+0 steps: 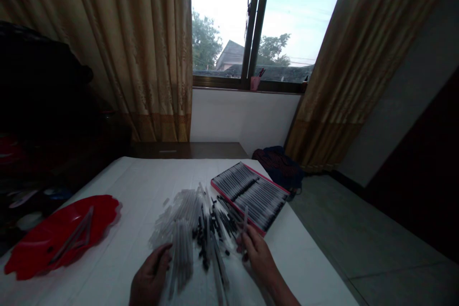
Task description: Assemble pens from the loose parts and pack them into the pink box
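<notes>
My right hand is closed on a translucent pen barrel, which sticks up from between the fingers. At the near left, my left hand has its fingers curled in beside a heap of clear pen barrels. Whether it pinches one is too blurred to make out. Between the hands lie loose black pen caps and thin refills. Just beyond my right hand, a pink-edged box holds rows of pens with black ends.
A red scalloped tray with a few clear pieces rests on the left of the white-covered table. Behind are a window, patterned curtains and a pink cup on the sill. A dark bundle sits past the table's far right corner.
</notes>
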The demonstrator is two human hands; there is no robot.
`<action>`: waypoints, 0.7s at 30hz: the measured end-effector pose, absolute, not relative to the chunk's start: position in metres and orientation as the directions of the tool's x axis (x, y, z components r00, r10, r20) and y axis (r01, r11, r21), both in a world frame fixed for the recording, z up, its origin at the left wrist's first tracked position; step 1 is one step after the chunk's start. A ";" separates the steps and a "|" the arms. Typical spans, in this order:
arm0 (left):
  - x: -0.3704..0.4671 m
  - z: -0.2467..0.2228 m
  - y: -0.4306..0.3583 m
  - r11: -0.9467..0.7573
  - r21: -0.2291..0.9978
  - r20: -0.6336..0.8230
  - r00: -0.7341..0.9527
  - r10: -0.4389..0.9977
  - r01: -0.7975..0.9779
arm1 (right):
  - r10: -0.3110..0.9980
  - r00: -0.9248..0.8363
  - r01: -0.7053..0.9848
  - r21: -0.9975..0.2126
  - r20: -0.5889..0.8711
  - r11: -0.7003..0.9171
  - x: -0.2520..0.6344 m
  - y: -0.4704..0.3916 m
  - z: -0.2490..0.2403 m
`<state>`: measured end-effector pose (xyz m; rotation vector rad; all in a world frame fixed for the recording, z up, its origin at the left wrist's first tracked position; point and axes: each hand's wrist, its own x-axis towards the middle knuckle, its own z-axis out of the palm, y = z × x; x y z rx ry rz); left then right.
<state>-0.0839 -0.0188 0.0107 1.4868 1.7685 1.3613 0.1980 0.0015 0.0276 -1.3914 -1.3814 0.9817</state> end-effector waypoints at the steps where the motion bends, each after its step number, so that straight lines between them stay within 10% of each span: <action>1: -0.084 0.008 -0.019 -0.109 0.843 0.296 -0.286 0.911 0.526 | 0.996 0.079 0.115 -0.993 0.029 0.020 0.200 -0.004 0.020; 9: -0.061 0.022 -0.011 -0.470 0.387 0.622 0.152 0.769 0.793 | 0.972 0.206 -0.417 -0.909 -0.110 -0.014 0.225 -0.026 -0.005; 21: 0.063 0.047 0.048 -0.677 0.025 0.175 0.664 0.727 0.735 | 0.992 0.092 -0.515 -0.857 -0.087 -0.028 0.237 -0.030 -0.004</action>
